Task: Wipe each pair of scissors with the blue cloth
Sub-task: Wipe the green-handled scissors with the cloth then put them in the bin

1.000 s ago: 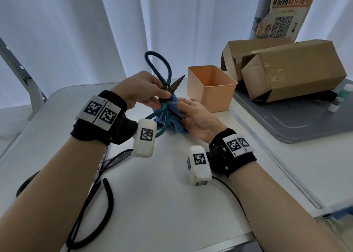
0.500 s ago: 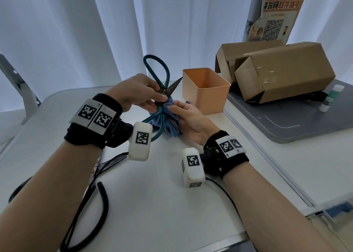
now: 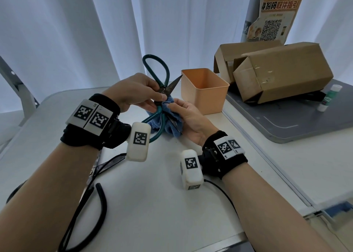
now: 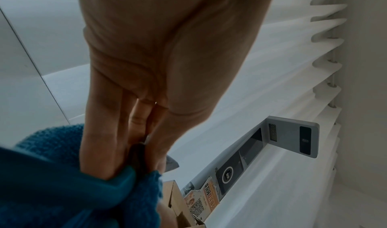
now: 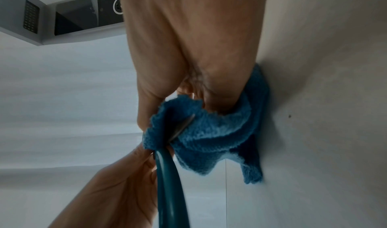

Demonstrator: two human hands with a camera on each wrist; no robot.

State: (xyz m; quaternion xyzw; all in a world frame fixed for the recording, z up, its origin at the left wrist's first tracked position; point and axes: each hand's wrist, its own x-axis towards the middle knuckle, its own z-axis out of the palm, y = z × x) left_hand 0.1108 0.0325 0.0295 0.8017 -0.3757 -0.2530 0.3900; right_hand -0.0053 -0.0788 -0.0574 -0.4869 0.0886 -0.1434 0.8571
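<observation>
Large scissors (image 3: 159, 73) with teal loop handles are held spread apart above the white table (image 3: 152, 204). My left hand (image 3: 137, 91) pinches them at the pivot; one dark blade points up to the right. My right hand (image 3: 183, 114) holds the blue cloth (image 3: 172, 125) wrapped round the lower blade. In the right wrist view the cloth (image 5: 211, 132) folds over a bare strip of blade (image 5: 184, 125), beside a teal handle (image 5: 169, 182). In the left wrist view my fingers (image 4: 100, 132) press on the teal handle (image 4: 83, 182) and cloth (image 4: 52, 140).
An orange plastic bin (image 3: 204, 89) stands just right of the hands. Behind it are cardboard boxes (image 3: 282, 70) on a grey tray (image 3: 286, 121), with small bottles (image 3: 328, 96). Black cables (image 3: 86, 213) lie on the table at the near left.
The hands with scissors and cloth have stayed together. My right hand has slid the cloth a little along the lower blade; the view has shifted slightly.
</observation>
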